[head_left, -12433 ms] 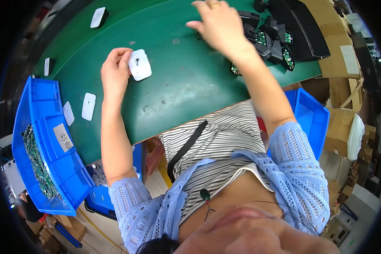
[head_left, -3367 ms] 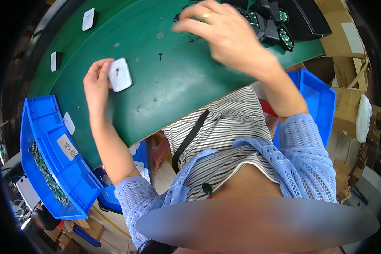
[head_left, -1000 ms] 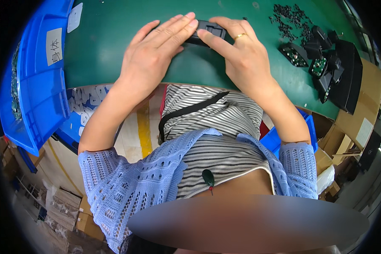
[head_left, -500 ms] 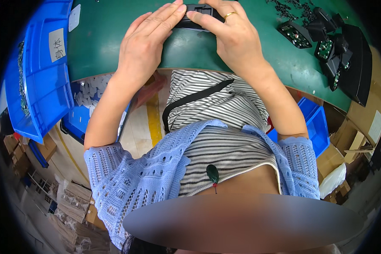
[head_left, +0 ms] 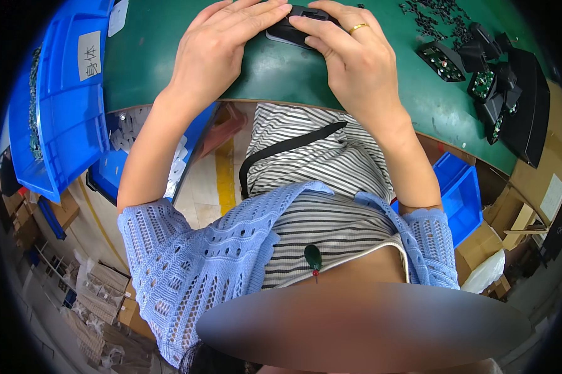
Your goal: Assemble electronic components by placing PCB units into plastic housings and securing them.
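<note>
A black plastic housing (head_left: 287, 32) with a pale lower edge lies on the green table, at the top middle of the view. Over its left end my left hand (head_left: 213, 53) has its fingers close together, pressing against it. My right hand (head_left: 363, 68), with a ring on one finger, grips the right side, its thumb on the near part and the fingers curled over the far part. Between them the two hands cover much of the housing, so its full shape is hidden.
Several black housings with green circuit boards (head_left: 443, 60) lie at the right, beside a large black panel (head_left: 527, 115). Small black parts (head_left: 427, 22) are scattered behind them. Blue bins (head_left: 69, 124) stand at the left; another blue bin (head_left: 459, 199) sits below the table's right side.
The housing has tilted or turned slightly between my hands. My right hand has moved a little to the right, and the view has shifted slightly.
</note>
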The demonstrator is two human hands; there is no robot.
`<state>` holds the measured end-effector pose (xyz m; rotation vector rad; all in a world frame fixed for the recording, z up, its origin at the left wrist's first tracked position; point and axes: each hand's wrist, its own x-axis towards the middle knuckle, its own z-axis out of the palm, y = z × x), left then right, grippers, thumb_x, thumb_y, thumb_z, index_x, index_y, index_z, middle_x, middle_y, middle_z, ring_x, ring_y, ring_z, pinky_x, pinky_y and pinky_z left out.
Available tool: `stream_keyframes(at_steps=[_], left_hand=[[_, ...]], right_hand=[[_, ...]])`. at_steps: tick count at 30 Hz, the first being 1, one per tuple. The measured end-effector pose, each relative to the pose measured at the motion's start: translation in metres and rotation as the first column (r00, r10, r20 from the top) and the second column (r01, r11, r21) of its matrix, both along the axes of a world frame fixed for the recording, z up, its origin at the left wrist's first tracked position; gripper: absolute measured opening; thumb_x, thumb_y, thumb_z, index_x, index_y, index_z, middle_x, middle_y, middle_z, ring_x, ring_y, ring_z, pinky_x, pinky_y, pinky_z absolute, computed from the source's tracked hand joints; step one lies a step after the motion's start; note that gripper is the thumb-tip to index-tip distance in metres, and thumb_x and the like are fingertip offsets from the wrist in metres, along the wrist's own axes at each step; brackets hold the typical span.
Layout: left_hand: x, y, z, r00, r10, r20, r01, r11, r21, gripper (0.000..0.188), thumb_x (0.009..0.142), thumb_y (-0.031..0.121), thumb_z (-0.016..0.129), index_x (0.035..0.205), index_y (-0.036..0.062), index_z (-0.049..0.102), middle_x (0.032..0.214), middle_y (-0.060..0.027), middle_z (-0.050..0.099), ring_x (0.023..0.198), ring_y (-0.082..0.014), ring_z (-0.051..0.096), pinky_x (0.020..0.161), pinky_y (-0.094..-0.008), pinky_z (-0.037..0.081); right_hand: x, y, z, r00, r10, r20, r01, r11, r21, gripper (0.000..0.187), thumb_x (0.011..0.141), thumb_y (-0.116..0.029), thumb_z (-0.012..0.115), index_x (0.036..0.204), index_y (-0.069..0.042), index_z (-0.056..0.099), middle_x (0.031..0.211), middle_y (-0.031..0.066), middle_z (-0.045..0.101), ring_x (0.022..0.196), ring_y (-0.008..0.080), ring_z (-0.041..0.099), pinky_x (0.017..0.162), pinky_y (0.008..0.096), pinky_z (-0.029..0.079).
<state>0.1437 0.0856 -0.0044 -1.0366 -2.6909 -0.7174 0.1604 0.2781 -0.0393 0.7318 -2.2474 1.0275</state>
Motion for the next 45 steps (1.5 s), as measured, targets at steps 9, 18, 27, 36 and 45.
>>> stream_keyframes(at_steps=[9,18,27,36,45], left_hand=[[0.007,0.0,-0.002,0.996,0.005,0.091,-0.002,0.999,-0.032,0.045,0.077,-0.005,0.046,0.118,0.0061,0.06,0.122,-0.0131,0.061,0.115,-0.031,0.057,0.095,-0.0439,0.043],[0.004,-0.006,-0.006,0.999,-0.008,0.032,0.009,1.0,-0.022,0.043,0.078,-0.005,0.051,0.118,0.004,0.06,0.122,-0.0176,0.059,0.112,-0.0338,0.058,0.092,-0.044,0.045],[-0.024,0.011,-0.049,0.964,-0.053,-0.262,0.18,0.853,0.49,0.047,0.072,0.005,0.07,0.116,-0.0007,0.055,0.107,-0.0206,0.061,0.099,-0.0381,0.059,0.084,-0.0402,0.048],[-0.224,0.059,-0.052,0.756,-0.196,0.625,-0.296,0.749,0.593,0.027,0.095,0.021,0.05,0.095,-0.0032,0.063,0.072,-0.0083,0.065,0.056,-0.0121,0.058,0.052,-0.0263,0.046],[-0.331,0.105,-0.068,0.674,0.161,0.721,-0.464,0.852,0.244,0.034,0.093,0.021,0.051,0.074,-0.0033,0.066,0.061,-0.01,0.065,0.044,-0.0149,0.052,0.041,-0.0279,0.041]], right_hand=[[-0.008,0.006,-0.036,0.947,0.071,-0.314,-0.092,0.994,-0.052,0.035,0.073,0.0,0.059,0.107,-0.007,0.064,0.108,0.0162,0.058,0.095,0.0341,0.057,0.077,0.0389,0.05],[0.0,-0.003,-0.023,0.979,-0.025,-0.201,0.046,0.994,0.102,0.041,0.072,0.002,0.057,0.11,-0.009,0.062,0.111,0.0173,0.056,0.097,0.0345,0.056,0.078,0.0392,0.05],[-0.045,0.022,0.022,0.882,0.195,0.429,-0.189,0.98,-0.058,0.018,0.083,-0.007,0.058,0.099,-0.004,0.064,0.093,0.0164,0.063,0.084,0.0332,0.06,0.078,0.0383,0.048],[-0.049,0.03,0.032,0.988,-0.154,0.028,0.156,0.962,-0.225,0.014,0.083,0.004,0.055,0.092,-0.002,0.064,0.082,0.013,0.059,0.073,0.0264,0.059,0.067,0.0318,0.047],[-0.059,0.036,0.013,0.961,-0.22,-0.17,0.218,0.975,-0.027,0.029,0.065,0.004,0.059,0.088,-0.012,0.068,0.083,0.0038,0.059,0.072,0.0224,0.057,0.061,0.0326,0.047]])
